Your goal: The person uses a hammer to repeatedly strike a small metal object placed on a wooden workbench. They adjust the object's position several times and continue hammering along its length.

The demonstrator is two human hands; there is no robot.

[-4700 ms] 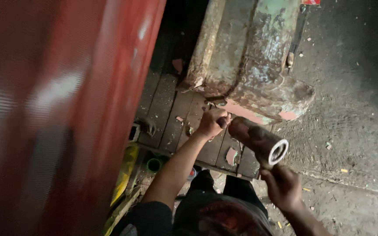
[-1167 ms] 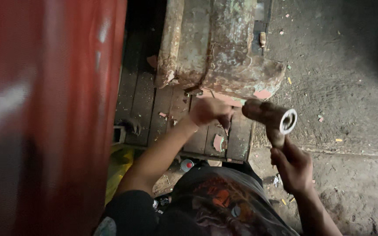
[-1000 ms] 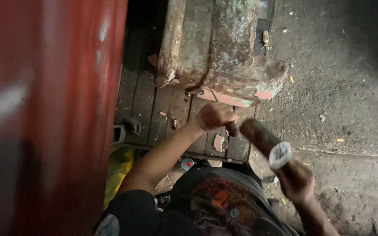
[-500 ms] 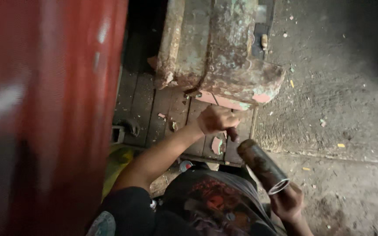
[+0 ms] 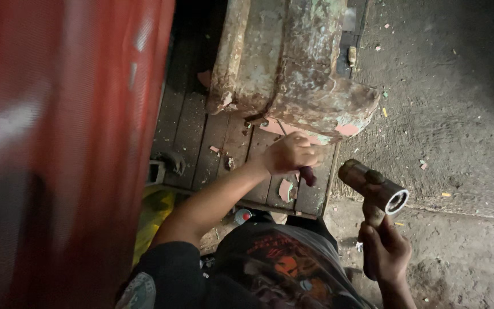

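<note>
Beneath the rusted green casting [image 5: 293, 68], left hand [image 5: 290, 154] grips a dark-handled tool [image 5: 307, 175]; right hand [image 5: 384, 252] clasps a hammer [image 5: 373, 186].

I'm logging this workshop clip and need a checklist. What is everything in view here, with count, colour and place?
Metal casting: one, rusty with flaking green and pink paint, top centre on the planks.
Wooden planks: several, dark, under the casting.
Red panel: one, blurred, filling the left side.
Hammer: one, brown cylindrical metal head with a hollow end, lower right.
Chisel-like tool: one, dark reddish, under the casting's edge.
Paint chips: many, pink and yellow, scattered on planks and ground.
Dirt ground: grey, right side.
Yellow object: one, lower left, unclear.
Left hand: grips the tool.
Right hand: holds the hammer handle.
</note>
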